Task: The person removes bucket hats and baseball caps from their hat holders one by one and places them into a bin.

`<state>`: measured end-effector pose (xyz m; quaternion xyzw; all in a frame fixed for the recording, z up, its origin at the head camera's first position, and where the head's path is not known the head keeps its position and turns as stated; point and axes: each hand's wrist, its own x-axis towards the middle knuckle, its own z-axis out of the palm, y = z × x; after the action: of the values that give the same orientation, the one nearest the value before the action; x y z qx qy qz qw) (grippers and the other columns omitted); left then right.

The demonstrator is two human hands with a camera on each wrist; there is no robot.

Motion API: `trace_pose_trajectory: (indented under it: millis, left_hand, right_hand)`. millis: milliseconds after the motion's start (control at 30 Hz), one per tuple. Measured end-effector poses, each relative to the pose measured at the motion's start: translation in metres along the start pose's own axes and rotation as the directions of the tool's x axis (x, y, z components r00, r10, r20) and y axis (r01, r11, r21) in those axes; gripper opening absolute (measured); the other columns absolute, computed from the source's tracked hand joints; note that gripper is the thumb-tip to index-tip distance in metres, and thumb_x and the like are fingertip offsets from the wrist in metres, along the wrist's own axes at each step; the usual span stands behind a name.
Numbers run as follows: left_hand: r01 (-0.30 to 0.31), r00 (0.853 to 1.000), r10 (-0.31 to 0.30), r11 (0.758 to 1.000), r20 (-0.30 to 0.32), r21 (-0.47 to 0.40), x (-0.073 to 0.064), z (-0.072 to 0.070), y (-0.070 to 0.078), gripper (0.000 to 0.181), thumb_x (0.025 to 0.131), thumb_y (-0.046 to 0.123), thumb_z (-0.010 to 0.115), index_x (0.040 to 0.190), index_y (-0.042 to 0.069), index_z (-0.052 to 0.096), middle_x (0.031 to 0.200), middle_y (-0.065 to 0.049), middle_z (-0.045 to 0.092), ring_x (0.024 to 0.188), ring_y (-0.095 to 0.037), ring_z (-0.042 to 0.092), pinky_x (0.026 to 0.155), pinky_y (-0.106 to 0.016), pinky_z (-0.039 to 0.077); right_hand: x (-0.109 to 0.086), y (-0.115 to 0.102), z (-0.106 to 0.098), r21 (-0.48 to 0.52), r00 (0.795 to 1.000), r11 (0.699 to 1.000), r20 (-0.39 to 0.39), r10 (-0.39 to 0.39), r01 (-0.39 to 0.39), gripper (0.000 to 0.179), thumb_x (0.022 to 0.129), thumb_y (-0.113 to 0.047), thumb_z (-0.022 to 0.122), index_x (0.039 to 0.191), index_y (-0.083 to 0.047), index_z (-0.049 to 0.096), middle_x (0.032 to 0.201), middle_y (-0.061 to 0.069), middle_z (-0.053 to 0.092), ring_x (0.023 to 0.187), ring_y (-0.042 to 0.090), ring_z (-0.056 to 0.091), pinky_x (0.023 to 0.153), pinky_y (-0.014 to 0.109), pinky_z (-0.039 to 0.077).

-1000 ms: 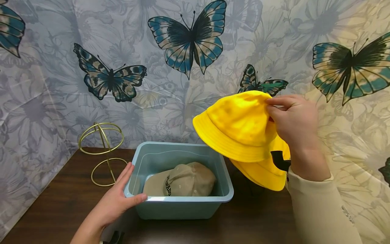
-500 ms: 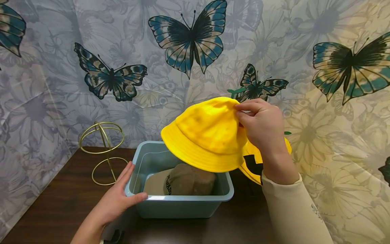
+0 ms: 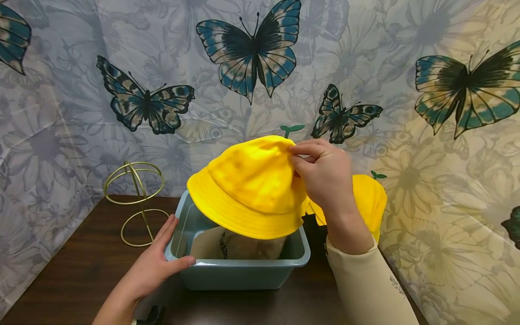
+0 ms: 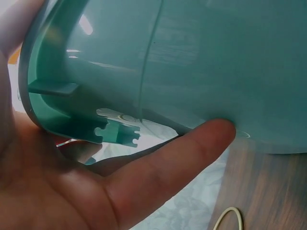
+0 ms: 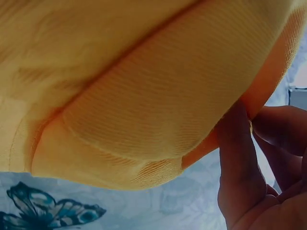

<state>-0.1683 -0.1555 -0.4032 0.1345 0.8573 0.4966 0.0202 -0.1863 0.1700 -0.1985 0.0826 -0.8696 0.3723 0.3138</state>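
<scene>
My right hand (image 3: 325, 169) pinches the crown of a yellow bucket hat (image 3: 252, 180) with a small green sprout on top. The hat hangs tilted above a blue-grey plastic bin (image 3: 235, 275), hiding most of its back rim. Inside the bin lies a beige baseball cap (image 3: 207, 243) with dark lettering, partly covered by the hat in this view. At the bin's front left corner my left hand (image 3: 156, 262) rests with fingers along the side and thumb on the front rim. In the left wrist view, a straight finger (image 4: 172, 167) lies against the bin's wall (image 4: 216, 62).
Behind my right forearm a second yellow hat (image 3: 367, 198) with a green sprout (image 3: 378, 175) shows in part. A gold wire stand (image 3: 140, 198) stands left of the bin on the dark wooden table (image 3: 81, 257). A butterfly-print cloth (image 3: 243, 113) hangs behind.
My right hand has carried the yellow hat left and slightly down, from the bin's right side to above it. The second yellow hat has come into clearer view. My left hand stays put.
</scene>
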Motion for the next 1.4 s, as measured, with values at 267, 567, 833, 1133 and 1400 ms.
trace_pose_trajectory:
  millis: [267, 567, 833, 1133, 1400]
  left_hand:
    - [0.007, 1.0, -0.007, 1.0, 0.01, -0.027, 0.001, -0.001, 0.0, 0.107, 0.086, 0.043, 0.077, 0.161, 0.009, 0.008, 0.166, -0.007, -0.004, 0.145, -0.047, 0.008, 0.101, -0.075, 0.022]
    - [-0.017, 1.0, 0.017, 0.999, 0.002, -0.051, 0.001, -0.001, 0.0, 0.105, 0.087, 0.041, 0.077, 0.162, 0.02, 0.006, 0.166, -0.004, -0.005, 0.146, -0.048, 0.006, 0.099, -0.077, 0.019]
    - [0.007, 1.0, -0.007, 0.998, 0.005, -0.06, 0.001, 0.0, 0.001, 0.105, 0.087, 0.041, 0.076, 0.161, 0.009, 0.008, 0.166, -0.007, -0.004, 0.146, -0.047, 0.005, 0.101, -0.077, 0.017]
    - [0.032, 0.999, -0.032, 0.998, 0.007, -0.056, 0.0, 0.0, 0.003, 0.106, 0.086, 0.043, 0.076, 0.161, 0.009, 0.01, 0.166, -0.009, -0.004, 0.146, -0.049, 0.006, 0.101, -0.076, 0.019]
    - [0.043, 0.999, -0.042, 0.998, 0.01, -0.054, 0.001, 0.0, 0.004, 0.106, 0.086, 0.043, 0.076, 0.161, 0.01, 0.009, 0.166, -0.009, -0.004, 0.146, -0.048, 0.006, 0.101, -0.077, 0.018]
  right_hand:
    - [-0.013, -0.002, 0.018, 0.073, 0.999, 0.997, 0.031, 0.033, -0.035, 0.015, 0.09, -0.011, 0.076, 0.103, -0.007, 0.08, 0.103, -0.003, 0.068, 0.08, 0.015, 0.067, 0.067, 0.031, 0.058]
    - [-0.026, 0.01, 0.041, 0.096, 0.986, 0.986, 0.111, 0.126, -0.137, 0.014, 0.09, -0.01, 0.076, 0.102, -0.007, 0.08, 0.102, -0.003, 0.067, 0.086, 0.018, 0.067, 0.069, 0.034, 0.058]
    - [-0.036, 0.025, 0.051, 0.035, 0.975, 0.982, 0.133, 0.178, -0.185, 0.013, 0.09, -0.014, 0.076, 0.102, -0.009, 0.081, 0.103, -0.001, 0.067, 0.089, 0.021, 0.067, 0.073, 0.038, 0.058]
    - [-0.044, 0.042, 0.059, 0.053, 0.97, 0.975, 0.124, 0.21, -0.218, 0.013, 0.09, -0.014, 0.075, 0.102, -0.009, 0.08, 0.103, 0.0, 0.068, 0.086, 0.021, 0.067, 0.07, 0.037, 0.059]
    - [-0.044, 0.05, 0.067, 0.1, 0.969, 0.967, 0.104, 0.225, -0.235, 0.016, 0.091, -0.012, 0.075, 0.105, -0.007, 0.08, 0.101, 0.001, 0.067, 0.082, 0.02, 0.067, 0.069, 0.035, 0.058]
